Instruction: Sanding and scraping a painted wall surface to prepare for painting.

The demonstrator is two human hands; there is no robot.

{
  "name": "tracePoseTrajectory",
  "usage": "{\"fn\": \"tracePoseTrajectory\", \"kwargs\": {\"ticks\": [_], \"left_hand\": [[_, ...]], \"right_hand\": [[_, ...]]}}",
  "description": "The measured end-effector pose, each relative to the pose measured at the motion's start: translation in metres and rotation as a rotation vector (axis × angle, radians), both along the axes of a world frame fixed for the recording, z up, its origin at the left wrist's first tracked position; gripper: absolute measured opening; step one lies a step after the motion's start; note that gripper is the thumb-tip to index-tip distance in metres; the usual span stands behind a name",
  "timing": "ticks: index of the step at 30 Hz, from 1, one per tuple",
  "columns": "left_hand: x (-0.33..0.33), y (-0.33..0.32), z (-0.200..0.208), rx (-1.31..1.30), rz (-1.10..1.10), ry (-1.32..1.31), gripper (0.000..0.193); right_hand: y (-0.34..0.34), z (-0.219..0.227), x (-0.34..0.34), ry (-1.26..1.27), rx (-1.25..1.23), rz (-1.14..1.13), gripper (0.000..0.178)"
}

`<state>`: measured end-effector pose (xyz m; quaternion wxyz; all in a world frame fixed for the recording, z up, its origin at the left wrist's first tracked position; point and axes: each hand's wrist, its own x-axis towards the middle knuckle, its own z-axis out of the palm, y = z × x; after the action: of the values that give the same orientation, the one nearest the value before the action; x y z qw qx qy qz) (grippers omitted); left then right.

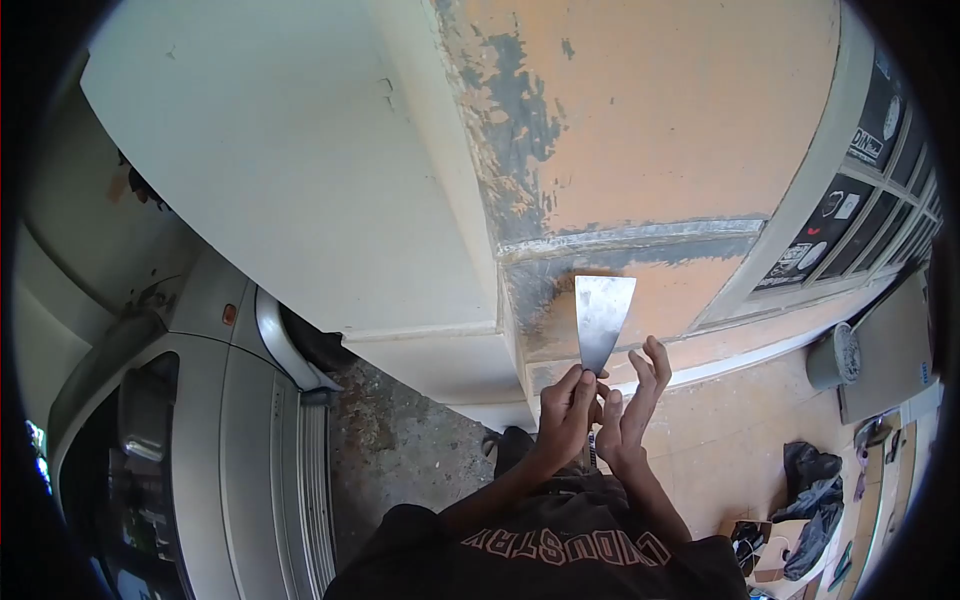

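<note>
A metal scraper with a wide flat blade (604,315) is pressed against an orange wall (660,110), just below a grey ledge where the paint has flaked off to bare grey patches (520,120). My left hand (567,412) is closed around the scraper's handle, under the blade. My right hand (632,402) is right beside it, touching the left hand, with its fingers stretched upward and apart. Whether the right thumb rests on the handle is hidden.
A silver car (210,400) stands close on the left. Rough concrete ground (400,445) lies between the car and the wall's white corner (300,170). On the right are a paned window (860,210), a grey bucket (834,356), a flat board (890,345) and dark bags (812,485).
</note>
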<state>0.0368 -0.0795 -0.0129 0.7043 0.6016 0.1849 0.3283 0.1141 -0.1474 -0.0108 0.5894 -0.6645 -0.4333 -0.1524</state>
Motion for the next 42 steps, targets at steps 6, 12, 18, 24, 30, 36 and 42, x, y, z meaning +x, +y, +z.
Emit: {"fn": "tracePoseTrajectory", "kwargs": {"ticks": [6,12,18,24,30,36,42], "left_hand": [[0.020,0.018,0.027,0.185,-0.002,-0.148,0.026],[0.032,0.020,0.027,0.145,-0.076,-0.411,0.030],[0.019,0.026,0.021,-0.173,-0.304,-0.590,0.040],[0.023,0.037,0.015,-0.243,-0.251,-0.565,0.040],[0.031,0.037,0.004,-0.335,-0.638,-1.077,0.039],[0.028,0.015,0.027,-0.593,-0.053,-0.602,0.030],[0.032,0.019,0.035,-0.450,-0.091,-0.687,0.022]], "right_hand": [[0.015,0.083,0.026,-0.397,-0.107,-0.071,0.051],[0.046,0.128,0.031,-0.384,-0.176,0.099,0.055],[0.065,0.119,0.028,-0.502,-0.059,0.106,0.040],[0.072,0.127,0.017,-0.473,-0.164,0.098,0.041],[0.071,0.144,0.011,-0.645,-0.185,0.043,0.047],[0.078,0.139,0.012,-0.692,-0.173,0.001,0.038],[0.084,0.141,0.015,-0.676,-0.136,0.001,0.039]]}}
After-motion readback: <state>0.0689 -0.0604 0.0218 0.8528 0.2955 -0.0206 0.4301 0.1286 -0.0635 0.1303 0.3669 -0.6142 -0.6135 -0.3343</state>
